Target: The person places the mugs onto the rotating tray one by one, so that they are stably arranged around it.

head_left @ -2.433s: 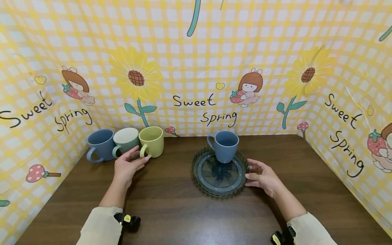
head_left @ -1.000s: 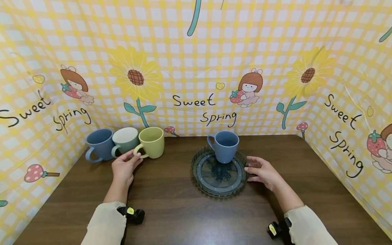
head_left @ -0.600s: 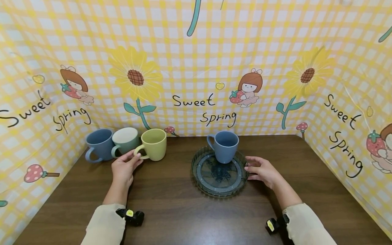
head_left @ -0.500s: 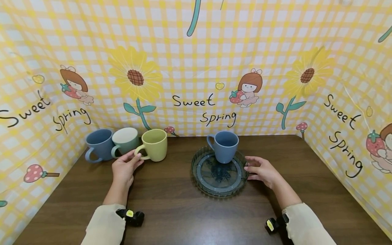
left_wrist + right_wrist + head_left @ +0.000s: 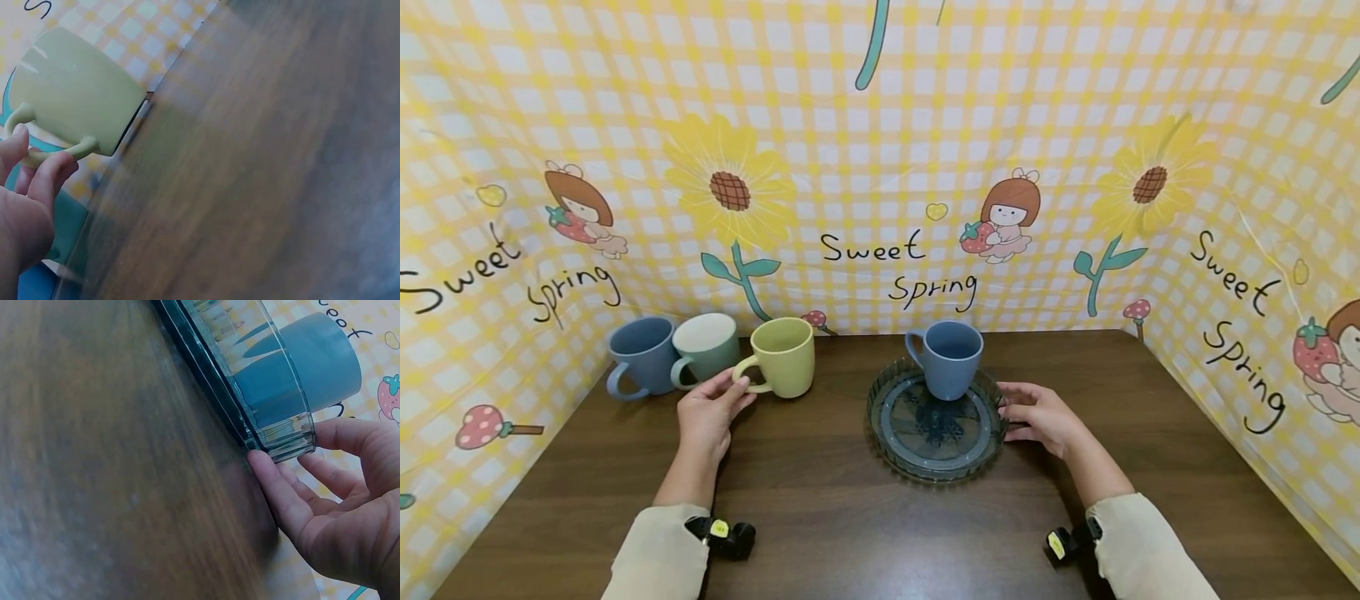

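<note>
My left hand (image 5: 706, 414) pinches the handle of a yellow-green mug (image 5: 790, 362), thumb and fingertips on the handle. In the left wrist view the yellow-green mug (image 5: 78, 90) is upright, its base right at the table surface. My right hand (image 5: 1045, 419) holds the right edge of a round, see-through dark green tray (image 5: 917, 446) with a fluted wall. In the right wrist view, one fingertip lies at the tray's base and another at its rim. A blue mug (image 5: 953, 362) stands upright on the tray's far part, handle to the left.
Left of the yellow-green mug stand a green mug with a white inside (image 5: 715, 354) and another blue mug (image 5: 647, 358), side by side. A yellow checked cloth (image 5: 865, 175) surrounds the brown wooden table (image 5: 820, 500) at the back and sides.
My left hand has taken hold of the yellow-green mug's handle and shifted that mug to the right, opening a gap from the green mug. My right hand stays at the tray.
</note>
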